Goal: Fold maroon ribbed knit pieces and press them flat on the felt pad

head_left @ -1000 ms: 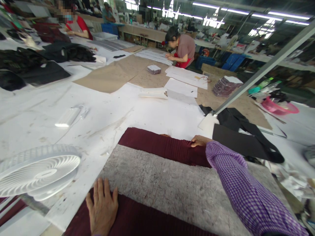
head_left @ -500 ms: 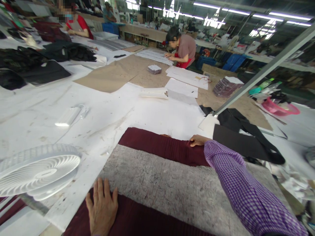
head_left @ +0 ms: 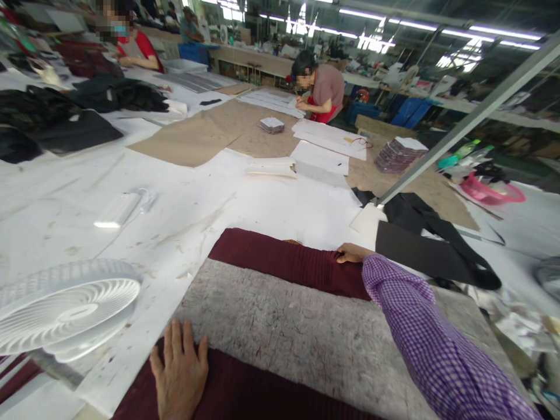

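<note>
My left hand [head_left: 181,370] lies flat with its fingers stretched out. It rests on a dark maroon piece of fabric [head_left: 258,391] at the near edge, its fingertips reaching the grey, scuffed board [head_left: 280,321]. Across the far side of that board runs a maroon fabric strip [head_left: 271,256], gathered into fine folds towards its right part. There my right hand [head_left: 350,252] grips the strip's far edge, fingers curled and thumb partly hidden. A purple checked sleeve [head_left: 420,315] covers my right forearm and hides the strip's right end.
A white fan [head_left: 74,309] stands at the left. A metal pole [head_left: 464,122] slants up at the right beside black fabric pieces [head_left: 433,251]. Farther off are a stack of cut pieces [head_left: 400,154], a pink basin [head_left: 490,189] and a co-worker [head_left: 324,87] bending over the table.
The view has shifted very slightly. Both hands keep their places on the maroon fabric, and nothing has been let go.
</note>
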A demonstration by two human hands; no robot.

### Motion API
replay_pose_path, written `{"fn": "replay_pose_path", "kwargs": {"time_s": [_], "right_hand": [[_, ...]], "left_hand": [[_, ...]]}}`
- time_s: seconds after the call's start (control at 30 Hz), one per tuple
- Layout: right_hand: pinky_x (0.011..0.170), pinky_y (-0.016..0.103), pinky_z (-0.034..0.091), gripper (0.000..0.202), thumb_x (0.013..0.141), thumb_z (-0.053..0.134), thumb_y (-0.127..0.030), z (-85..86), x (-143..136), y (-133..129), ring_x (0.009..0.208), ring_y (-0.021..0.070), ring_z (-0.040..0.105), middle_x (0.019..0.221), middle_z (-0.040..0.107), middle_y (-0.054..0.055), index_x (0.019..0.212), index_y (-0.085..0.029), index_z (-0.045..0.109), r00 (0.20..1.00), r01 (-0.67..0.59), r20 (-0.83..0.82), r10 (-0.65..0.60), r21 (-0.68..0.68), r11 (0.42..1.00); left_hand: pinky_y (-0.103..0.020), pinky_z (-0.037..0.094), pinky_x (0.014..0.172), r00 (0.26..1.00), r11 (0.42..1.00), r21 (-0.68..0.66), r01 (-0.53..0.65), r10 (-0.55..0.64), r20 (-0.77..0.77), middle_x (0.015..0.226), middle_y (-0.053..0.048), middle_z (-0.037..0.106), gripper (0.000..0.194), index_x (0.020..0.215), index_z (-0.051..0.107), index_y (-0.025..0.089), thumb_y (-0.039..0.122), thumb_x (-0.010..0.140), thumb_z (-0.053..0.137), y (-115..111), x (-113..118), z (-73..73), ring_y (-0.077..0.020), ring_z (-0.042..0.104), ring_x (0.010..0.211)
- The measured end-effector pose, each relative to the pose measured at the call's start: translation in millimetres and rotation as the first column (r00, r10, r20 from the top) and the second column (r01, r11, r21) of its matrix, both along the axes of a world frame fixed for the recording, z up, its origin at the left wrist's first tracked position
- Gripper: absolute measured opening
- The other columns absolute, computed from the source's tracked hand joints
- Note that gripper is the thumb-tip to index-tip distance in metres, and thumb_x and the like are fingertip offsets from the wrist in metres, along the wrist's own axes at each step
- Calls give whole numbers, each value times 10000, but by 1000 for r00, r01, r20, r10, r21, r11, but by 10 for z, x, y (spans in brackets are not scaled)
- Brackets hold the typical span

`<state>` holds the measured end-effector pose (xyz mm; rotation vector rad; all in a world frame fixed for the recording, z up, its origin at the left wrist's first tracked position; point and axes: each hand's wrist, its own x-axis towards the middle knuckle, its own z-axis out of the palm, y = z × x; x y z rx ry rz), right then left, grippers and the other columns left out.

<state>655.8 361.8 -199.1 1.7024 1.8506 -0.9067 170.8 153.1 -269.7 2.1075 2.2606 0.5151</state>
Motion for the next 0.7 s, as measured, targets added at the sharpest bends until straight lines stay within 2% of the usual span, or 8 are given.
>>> {"fn": "replay_pose_path", "kwargs": {"time_s": [0.23, 0.43, 0.7], "right_hand": [[817, 393, 508, 244, 893, 567, -343, -101, 39, -41, 923, 188, 610, 1045, 629, 53, 1030, -146, 607, 999, -9, 44, 5, 104, 995], [810, 394, 512, 269, 900, 554, -346, -163, 35, -161, 931, 187, 605, 1082, 613, 64, 1092, -160, 582, 991, 18, 121, -49, 245, 969], [851, 410, 481, 259, 893, 554, -362, -159, -17, -424, 990, 202, 573, 1108, 594, 68, 1058, -164, 589, 984, -11, 161, -81, 502, 865]], "left_hand": [[-595, 140, 1110, 1000, 1000, 10, -8, 8, -7, 1555, -164, 96, 635, 1464, 45, 177, 329, 919, 334, 5, 9, -3, -330, 142, 1416], [-591, 143, 1112, 1000, 1000, 2, -12, 12, -11, 1553, -164, 108, 642, 1463, 48, 175, 348, 918, 340, 6, 4, -24, -332, 146, 1414], [-583, 138, 1118, 1000, 1000, 6, -15, 15, -25, 1553, -166, 111, 648, 1462, 40, 174, 352, 918, 344, 7, 10, -8, -332, 157, 1412]]}}
